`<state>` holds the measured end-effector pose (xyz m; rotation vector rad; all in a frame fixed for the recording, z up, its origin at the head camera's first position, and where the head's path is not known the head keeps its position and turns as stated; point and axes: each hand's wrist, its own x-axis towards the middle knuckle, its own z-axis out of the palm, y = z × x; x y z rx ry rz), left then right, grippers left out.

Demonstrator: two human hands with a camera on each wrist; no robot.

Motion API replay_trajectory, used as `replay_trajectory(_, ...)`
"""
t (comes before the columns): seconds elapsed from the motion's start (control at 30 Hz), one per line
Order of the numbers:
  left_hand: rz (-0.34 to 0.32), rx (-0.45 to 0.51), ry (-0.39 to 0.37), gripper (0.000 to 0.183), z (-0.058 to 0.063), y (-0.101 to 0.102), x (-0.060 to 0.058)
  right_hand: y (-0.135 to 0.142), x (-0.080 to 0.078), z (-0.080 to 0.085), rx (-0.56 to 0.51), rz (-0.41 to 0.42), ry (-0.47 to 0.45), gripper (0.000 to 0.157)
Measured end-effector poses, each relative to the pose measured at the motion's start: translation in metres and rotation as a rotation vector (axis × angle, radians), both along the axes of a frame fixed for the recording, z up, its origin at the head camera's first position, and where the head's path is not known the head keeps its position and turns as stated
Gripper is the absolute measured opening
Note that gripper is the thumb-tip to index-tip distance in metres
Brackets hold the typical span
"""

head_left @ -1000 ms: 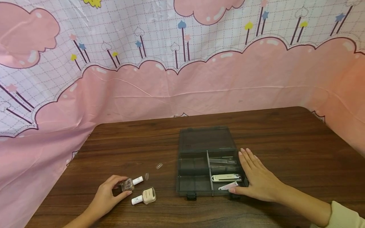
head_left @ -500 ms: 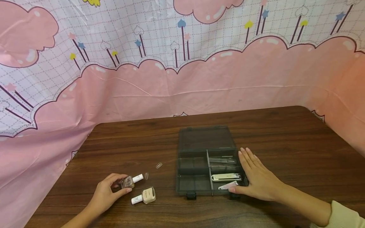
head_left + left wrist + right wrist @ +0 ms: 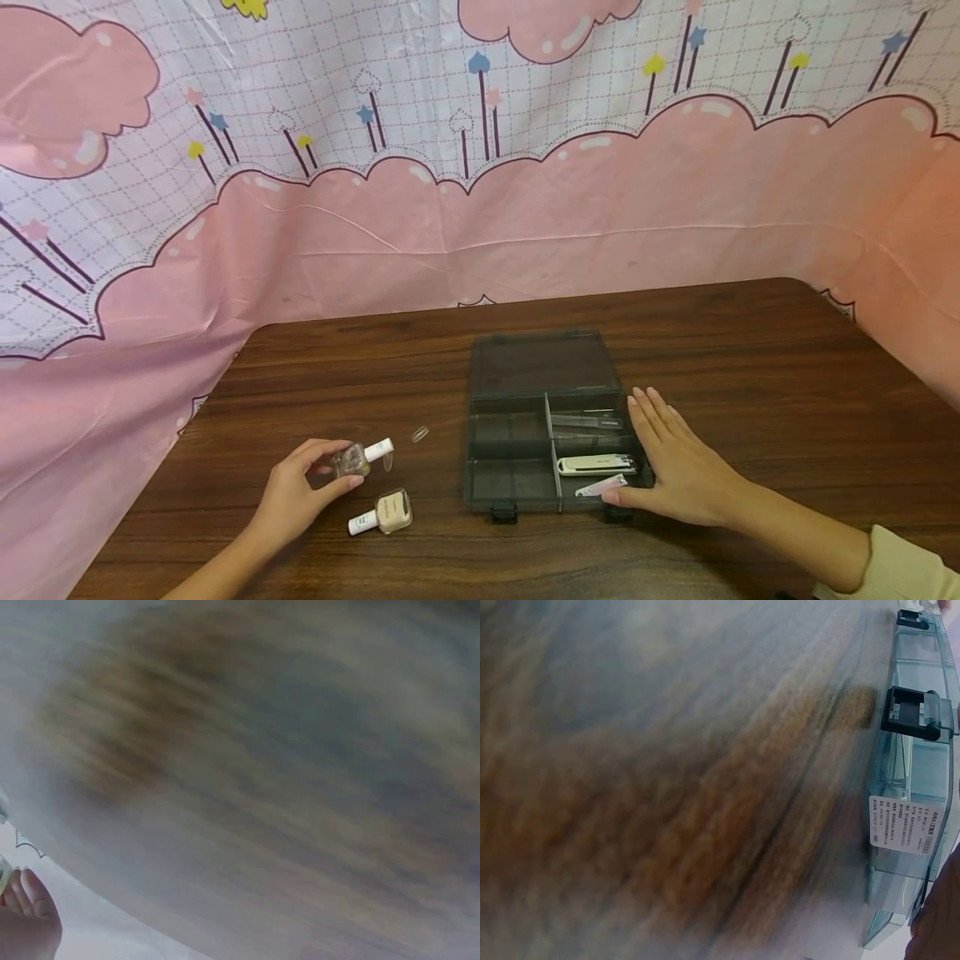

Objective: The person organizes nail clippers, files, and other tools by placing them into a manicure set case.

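Note:
My left hand pinches a clear, glittery nail polish bottle with a white cap between thumb and fingers, at the left in the head view. Just in front lies a cream nail polish bottle on its side. A clear false nail tip is farther back, and a second one is partly behind the white cap. My right hand rests with straight fingers along the right side of an open dark transparent case. Its thumb reaches the case's front corner, by a small pale nail clipper.
In the case's right compartments lie a larger cream nail clipper and dark slim tools. The lid lies back flat. A black latch and label show on its front. A patterned curtain stands behind the brown table.
My left hand has carried the glittery polish bottle a little back and to the right, its cap now overlapping a nail tip. My right hand has stayed in place.

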<state>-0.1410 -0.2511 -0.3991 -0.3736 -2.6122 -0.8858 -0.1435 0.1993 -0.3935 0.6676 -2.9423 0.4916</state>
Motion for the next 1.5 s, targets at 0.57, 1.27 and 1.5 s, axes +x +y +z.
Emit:
replay_trajectory(0.57, -0.067, 0.13, -0.076, 0.043, 0.011, 0.048, -0.017, 0.002, -0.001, 0.001, 0.0, 0.018, 0.011, 0.113)
replay_trajectory(1.27, -0.167, 0.217, -0.158, 0.041, 0.016, 0.109, -0.039, 0.001, -0.002, -0.002, 0.01, 0.026, 0.019, 0.111)
replay_trajectory(1.5, -0.205, 0.147, -0.112, 0.041, 0.02, 0.13, -0.046, 0.002, -0.002, -0.001, 0.015, 0.035, 0.036, 0.111)
